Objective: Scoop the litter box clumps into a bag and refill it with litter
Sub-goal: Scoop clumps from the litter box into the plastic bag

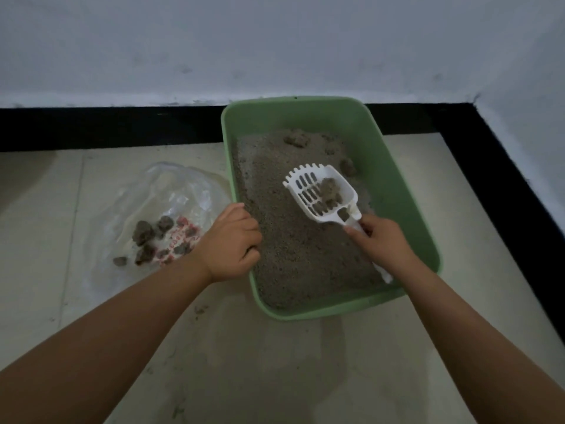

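holding scoop (321, 194) in right grip (382, 240) | left grip (232, 243) clamps litter box (397, 185) rim

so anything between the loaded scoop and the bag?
Only the green litter box's left wall and the left hand gripping that rim. The scoop, held by the right hand, must lift over them to reach the plastic bag. Nothing else visible.

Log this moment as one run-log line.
right hand: holds scoop, clumps aboard | left hand: grips litter box rim | bag: clumps inside | next: likely tip scoop into bag
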Demonstrator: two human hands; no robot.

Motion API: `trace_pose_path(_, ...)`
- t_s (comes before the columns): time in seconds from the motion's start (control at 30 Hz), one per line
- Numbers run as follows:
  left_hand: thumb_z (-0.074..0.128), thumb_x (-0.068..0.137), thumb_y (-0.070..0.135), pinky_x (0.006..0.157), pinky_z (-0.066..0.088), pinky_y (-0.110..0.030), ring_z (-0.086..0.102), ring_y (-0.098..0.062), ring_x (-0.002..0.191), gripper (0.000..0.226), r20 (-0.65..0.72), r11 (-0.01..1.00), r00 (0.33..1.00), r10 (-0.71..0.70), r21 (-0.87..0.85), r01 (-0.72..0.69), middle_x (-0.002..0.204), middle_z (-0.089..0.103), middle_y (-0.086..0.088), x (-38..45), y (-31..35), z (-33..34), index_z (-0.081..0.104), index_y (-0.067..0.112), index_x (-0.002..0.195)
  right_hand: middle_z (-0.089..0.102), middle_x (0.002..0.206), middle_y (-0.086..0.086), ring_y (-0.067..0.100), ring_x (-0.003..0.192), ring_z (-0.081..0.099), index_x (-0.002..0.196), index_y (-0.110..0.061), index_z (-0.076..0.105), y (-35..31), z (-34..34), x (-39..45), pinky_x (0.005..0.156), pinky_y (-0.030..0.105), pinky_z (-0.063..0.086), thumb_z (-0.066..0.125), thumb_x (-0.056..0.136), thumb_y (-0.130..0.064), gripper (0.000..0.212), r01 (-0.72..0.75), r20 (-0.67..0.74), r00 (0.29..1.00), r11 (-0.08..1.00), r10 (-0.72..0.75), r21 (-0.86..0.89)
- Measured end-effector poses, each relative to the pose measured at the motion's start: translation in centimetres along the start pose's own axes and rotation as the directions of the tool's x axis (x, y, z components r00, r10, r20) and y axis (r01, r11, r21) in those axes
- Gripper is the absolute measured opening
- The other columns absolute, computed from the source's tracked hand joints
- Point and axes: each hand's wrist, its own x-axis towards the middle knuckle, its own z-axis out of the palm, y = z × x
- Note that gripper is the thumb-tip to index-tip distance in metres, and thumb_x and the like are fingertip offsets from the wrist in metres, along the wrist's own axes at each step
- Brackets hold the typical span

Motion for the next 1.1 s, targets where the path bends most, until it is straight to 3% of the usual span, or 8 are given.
trace_pose_path(0.13,0.039,0.071,0.023,0.089,0.028,-0.034,0.034,-0.016,0.072,0.031,0.052,0.999,0.998,0.035,0.021,-0.036,0.058,0.057,-0.006,0.2,0.0,-0.6,0.062,0.008,0.055,0.067,0.097,0.018,0.015,0.081,0.052,0.108,0.0,0.063,-0.4,0.3,-0.2,0.065,0.02,0.032,0.054,0.091,-0.017,0.026,-0.009,-0.04,0.999,0.998,0.011,0.063)
trace_pose_path(0.27,0.039,0.081,0.023,0.093,0.036,-0.033,0.043,-0.022,0.099,0.037,0.054,0.998,0.998,0.014,0.063,-0.017,0.095,0.067,-0.016,-1.2,-0.8,-3.1,0.069,0.002,0.089,0.057,0.082,0.008,0.016,0.077,0.05,0.107,0.001,0.063,-0.6,0.3,-0.3,0.055,0.024,0.029,0.055,0.091,-0.017,0.025,0.018,-0.042,0.999,0.999,-0.016,0.05)
trace_pose_path(0.37,0.044,0.078,0.026,0.098,0.032,-0.039,0.048,-0.033,0.11,0.042,0.018,0.941,0.975,-0.22,0.267,0.207,0.111,0.062,-0.022,-3.2,-2.8,-5.7,0.062,0.002,0.106,0.052,0.073,0.005,0.017,0.068,0.047,0.101,0.002,0.064,-1.7,0.5,-0.5,0.048,0.022,0.027,0.055,0.091,-0.017,0.023,0.081,-0.053,0.996,0.995,-0.077,0.063)
trace_pose_path(0.53,0.06,0.084,0.019,0.109,0.028,-0.045,0.028,-0.036,0.134,0.056,0.046,0.605,0.637,-0.77,0.369,0.705,0.144,0.033,-0.02,-5.1,-4.4,-10.1,0.04,0.004,0.135,0.047,0.06,0.0,0.01,0.056,0.043,0.076,-0.009,0.059,-5.9,0.9,-0.9,0.05,0.011,0.033,0.056,0.091,-0.017,0.017,0.225,0.027,0.973,0.971,-0.228,0.074)
trace_pose_path(0.73,0.047,0.091,0.015,0.072,0.043,-0.032,0.056,-0.036,0.096,0.02,0.142,0.455,0.433,-0.89,0.227,0.861,0.1,0.058,-0.02,-7.3,-6.2,-11.0,0.056,0.001,0.102,0.058,0.078,0.009,0.018,0.067,0.05,0.098,0.0,0.063,-12.6,3.7,-1.4,0.05,0.02,0.031,0.053,0.091,-0.018,0.022,0.436,0.178,0.881,0.898,-0.439,0.057)
trace_pose_path(0.93,0.047,0.092,0.01,0.077,0.049,-0.036,0.062,-0.036,0.086,0.016,0.089,0.35,0.359,-0.929,-0.096,0.932,0.083,0.062,-0.021,-7.8,-6.9,-11.9,0.057,0.002,0.082,0.058,0.117,0.012,0.029,0.105,0.059,0.12,-0.008,0.05,-16.7,7.7,-2.6,0.084,0.037,0.048,0.041,0.095,-0.018,0.028,0.552,0.318,0.831,0.753,-0.457,-0.359)
trace_pose_path(1.03,0.048,0.092,0.009,0.076,0.049,-0.033,0.063,-0.035,0.086,0.015,0.082,0.338,0.35,-0.933,-0.131,0.932,0.08,0.06,-0.017,-7.8,-7.1,-12.0,0.057,0.004,0.081,0.062,0.104,0.011,0.028,0.089,0.063,0.107,-0.009,0.058,-16.7,8.8,-2.6,0.068,0.032,0.048,0.053,0.087,-0.011,0.021,0.578,0.254,0.805,0.612,-0.536,-0.539)
trace_pose_path(1.1,0.047,0.091,0.008,0.078,0.05,-0.035,0.064,-0.035,0.087,0.016,0.085,0.339,0.352,-0.932,-0.139,0.93,0.082,0.062,-0.019,-8.1,-7.3,-11.9,0.059,0.001,0.083,0.065,0.064,0.007,0.024,0.052,0.062,0.07,-0.012,0.069,-16.4,8.9,-2.5,0.044,0.023,0.042,0.082,0.052,-0.015,0.022,0.566,0.175,0.774,0.54,-0.609,-0.623)
